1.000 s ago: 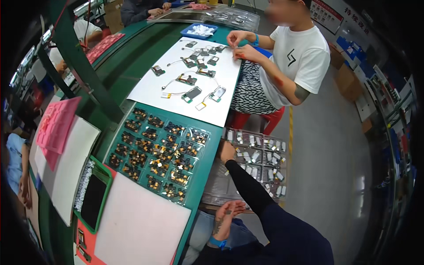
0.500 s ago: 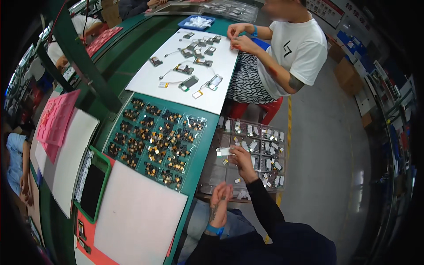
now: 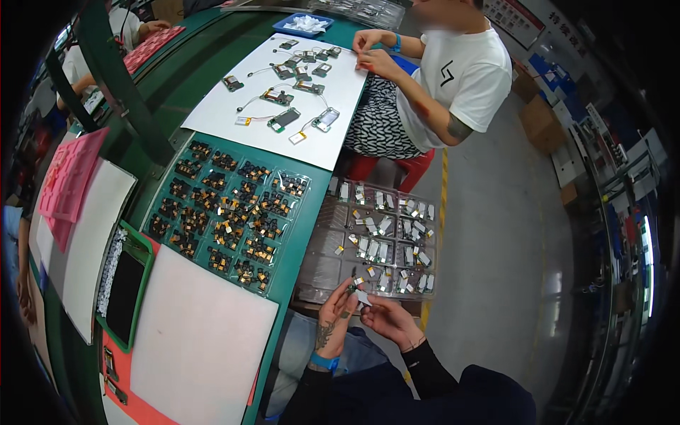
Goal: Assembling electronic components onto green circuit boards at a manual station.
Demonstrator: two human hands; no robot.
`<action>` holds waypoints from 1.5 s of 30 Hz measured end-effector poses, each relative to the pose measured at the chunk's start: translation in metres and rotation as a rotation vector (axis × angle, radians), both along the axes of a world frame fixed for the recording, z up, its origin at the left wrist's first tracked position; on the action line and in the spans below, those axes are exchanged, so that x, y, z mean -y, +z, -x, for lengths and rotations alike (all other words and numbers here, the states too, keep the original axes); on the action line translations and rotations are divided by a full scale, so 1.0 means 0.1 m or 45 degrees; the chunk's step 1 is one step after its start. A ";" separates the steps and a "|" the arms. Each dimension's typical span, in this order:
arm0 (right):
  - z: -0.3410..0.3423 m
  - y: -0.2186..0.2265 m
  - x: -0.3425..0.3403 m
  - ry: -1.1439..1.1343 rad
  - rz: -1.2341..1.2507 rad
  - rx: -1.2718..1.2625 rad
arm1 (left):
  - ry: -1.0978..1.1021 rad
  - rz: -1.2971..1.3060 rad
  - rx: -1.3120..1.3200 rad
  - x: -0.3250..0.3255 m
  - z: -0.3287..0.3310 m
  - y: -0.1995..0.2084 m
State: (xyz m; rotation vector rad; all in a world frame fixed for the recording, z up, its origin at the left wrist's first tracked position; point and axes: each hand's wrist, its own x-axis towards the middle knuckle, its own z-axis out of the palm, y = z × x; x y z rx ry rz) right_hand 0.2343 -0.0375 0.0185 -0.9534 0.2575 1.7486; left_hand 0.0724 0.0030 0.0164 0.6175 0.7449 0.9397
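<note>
Nearest us, our right hand (image 3: 391, 319) pinches a small white part (image 3: 363, 297) between thumb and fingertips, while our left hand (image 3: 333, 315), a blue band (image 3: 324, 363) at its wrist, closes on the part's other end, its fingers curled in. The white part sits between the two hands, over the near edge of a clear tray (image 3: 322, 265) that stretches from 12 to 1 o'clock and holds many pale pieces (image 3: 382, 227). At 9 o'clock, we see a pale sheet (image 3: 202, 333) on the green bench (image 3: 290, 312); at 10, black-and-gold parts (image 3: 230, 230) fill another clear tray. Farther off, at 11, circuit boards (image 3: 283, 119) trail wires across a white board (image 3: 205, 117). Between 12 and 1, a co-worker (image 3: 464, 78) on a red stool (image 3: 414, 170) brings both hands together.
</note>
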 end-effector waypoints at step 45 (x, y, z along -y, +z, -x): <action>0.01 0.32 -0.35 0.968 -0.797 1.575 | -0.100 0.060 -0.089 0.02 0.27 -0.08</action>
